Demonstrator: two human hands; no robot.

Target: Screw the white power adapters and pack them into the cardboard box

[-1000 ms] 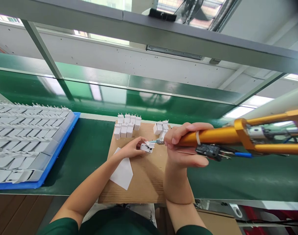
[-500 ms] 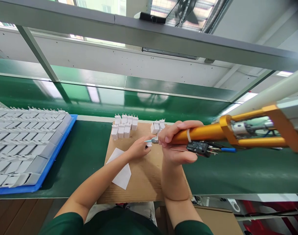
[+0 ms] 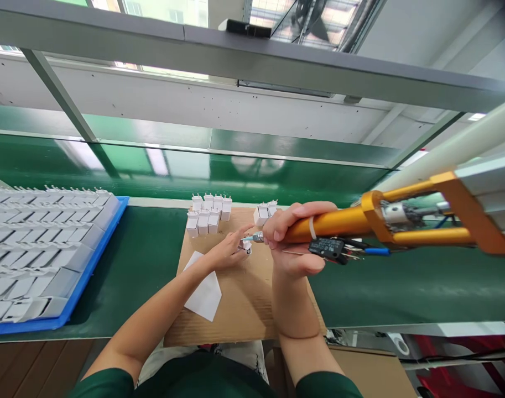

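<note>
My right hand (image 3: pixel 291 235) is wrapped around a gold dispensing tool (image 3: pixel 331 225), held nearly level with its pale blue tapered nozzle (image 3: pixel 248 238) pointing left. A black switch (image 3: pixel 330 249) with wires is fixed along the tool's side. My left hand (image 3: pixel 227 250) is closed on a small white plug adapter (image 3: pixel 248 248), mostly hidden by the fingers. The nozzle tip reaches that adapter; whether it touches cannot be made out. Behind my left hand, several white plug adapters (image 3: pixel 203 221) stand in rows with prongs up. A smaller group of adapters (image 3: pixel 263 213) is beyond my right hand.
A cardboard sheet (image 3: pixel 244 309) covers the green bench (image 3: pixel 152 249) in front of me. White paper (image 3: pixel 205 296) lies on it at left. A blue tray (image 3: pixel 92 265) packed with white adapters is far left. A metal rail (image 3: pixel 219 61) crosses above the bench.
My left hand has shifted slightly left, and more of the white plug adapter shows. The dispensing tool has moved a little left with my right hand. The view has tilted slightly.
</note>
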